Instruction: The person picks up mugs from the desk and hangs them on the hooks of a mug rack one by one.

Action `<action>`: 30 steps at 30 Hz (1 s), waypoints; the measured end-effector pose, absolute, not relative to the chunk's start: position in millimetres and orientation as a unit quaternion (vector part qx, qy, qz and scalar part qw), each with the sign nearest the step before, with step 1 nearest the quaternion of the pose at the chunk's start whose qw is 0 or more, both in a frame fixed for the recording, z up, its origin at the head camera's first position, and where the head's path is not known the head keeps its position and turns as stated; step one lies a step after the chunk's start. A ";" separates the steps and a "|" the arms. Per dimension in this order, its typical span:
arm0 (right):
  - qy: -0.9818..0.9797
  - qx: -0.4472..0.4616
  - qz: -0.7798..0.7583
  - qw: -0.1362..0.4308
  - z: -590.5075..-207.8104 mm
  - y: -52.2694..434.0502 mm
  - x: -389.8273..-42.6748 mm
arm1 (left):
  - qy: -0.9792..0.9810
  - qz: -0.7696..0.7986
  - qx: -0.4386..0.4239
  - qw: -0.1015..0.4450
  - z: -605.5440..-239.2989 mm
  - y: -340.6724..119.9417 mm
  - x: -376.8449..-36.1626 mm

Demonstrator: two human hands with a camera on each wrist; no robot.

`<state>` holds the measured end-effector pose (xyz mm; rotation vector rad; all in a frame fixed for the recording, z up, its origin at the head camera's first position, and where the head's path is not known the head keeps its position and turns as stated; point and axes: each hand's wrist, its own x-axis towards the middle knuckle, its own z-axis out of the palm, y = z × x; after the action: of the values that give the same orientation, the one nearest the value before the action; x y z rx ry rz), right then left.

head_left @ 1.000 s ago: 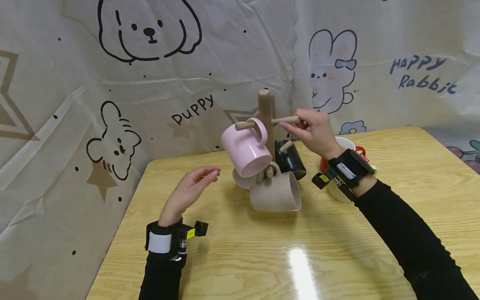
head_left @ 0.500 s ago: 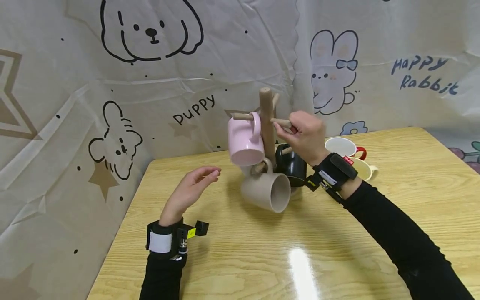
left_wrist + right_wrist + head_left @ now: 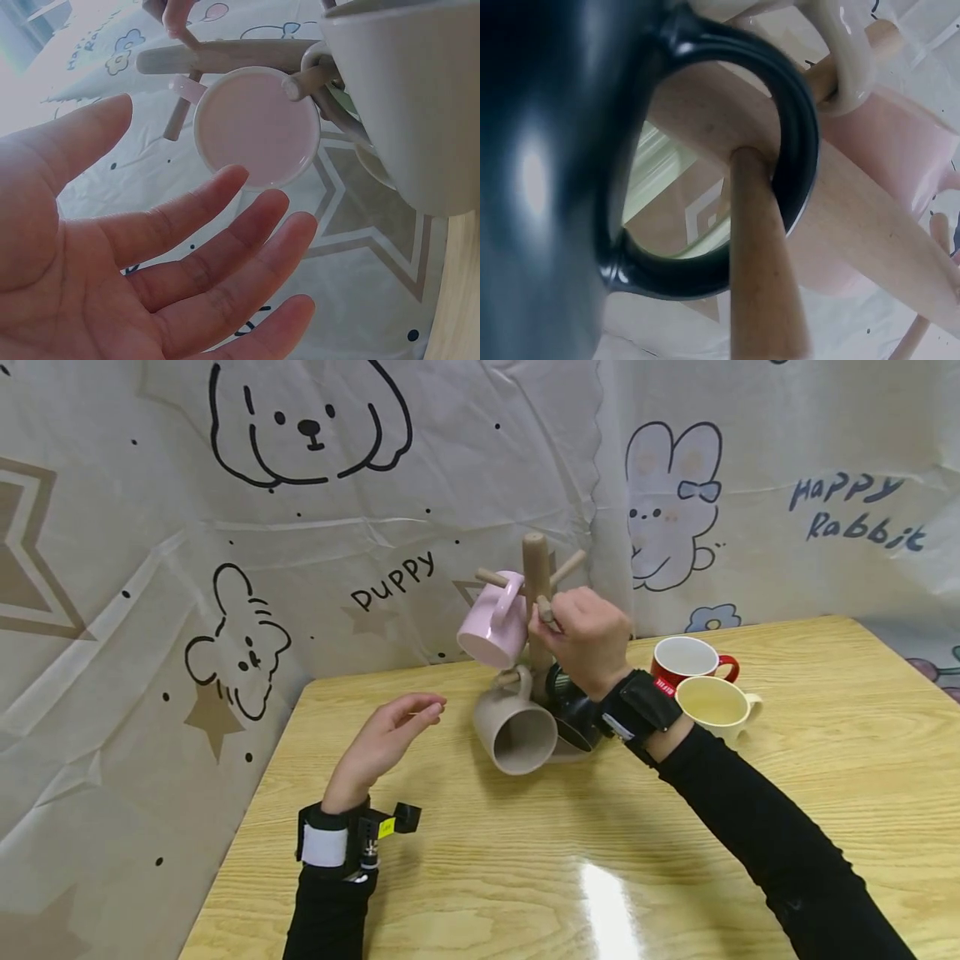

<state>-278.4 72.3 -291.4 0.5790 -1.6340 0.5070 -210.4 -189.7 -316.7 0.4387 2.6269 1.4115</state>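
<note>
Hands first, near to far. Left hand (image 3: pixel 382 745) hovers above the surface (image 3: pixel 525 877), palm up, fingers spread and relaxed, holding nothing; in the left wrist view its fingertips (image 3: pixel 296 225) sit just short of the pink mug (image 3: pixel 257 126). Right hand (image 3: pixel 581 639) is raised at the wooden mug tree (image 3: pixel 537 578), fingers curled round one of its upper pegs (image 3: pixel 545 608), pinching it near the post.

Mug tree stands just beyond the left hand's fingertips and under the right hand. Loaded: beige mug (image 3: pixel 514 731) on a low peg, mouth toward the camera; black mug (image 3: pixel 572 714) below the right wrist, its handle ringed over a peg (image 3: pixel 761 247) in the right wrist view; pink mug (image 3: pixel 491 620) hanging high, left of the right hand's knuckles.

Handling estimate: rack is rigid wood but top-heavy with three ceramic mugs, which look hard, glazed, slippery and breakable. A peg gives leverage for turning yet is a thin hold; the post (image 3: pixel 536 560) or the base, mostly hidden by mugs, would be steadier. Mugs hang loose on their handles and may swing or slide off if the rack tips.

Farther off, right of the right wrist: red mug (image 3: pixel 686 658) touching or just beside a cream mug (image 3: pixel 716 704). Printed backdrop (image 3: pixel 300 485) behind.
</note>
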 end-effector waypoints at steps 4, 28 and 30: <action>-0.710 0.249 0.207 0.626 -291.0 72.0 -278.1 | 0.870 0.466 0.147 0.062 -317.2 -188.4 -210.2; -0.759 0.280 0.369 0.457 -267.9 198.8 -224.8 | 0.877 0.445 0.171 0.054 -313.9 -190.5 -204.7; -0.760 0.266 0.386 0.451 -276.7 217.1 -219.5 | 0.878 0.443 0.170 0.058 -313.4 -190.3 -204.5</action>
<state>-219.5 217.1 -276.7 0.6561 -1.8776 0.9530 -204.5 -190.3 -313.4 0.5147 2.6622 1.3441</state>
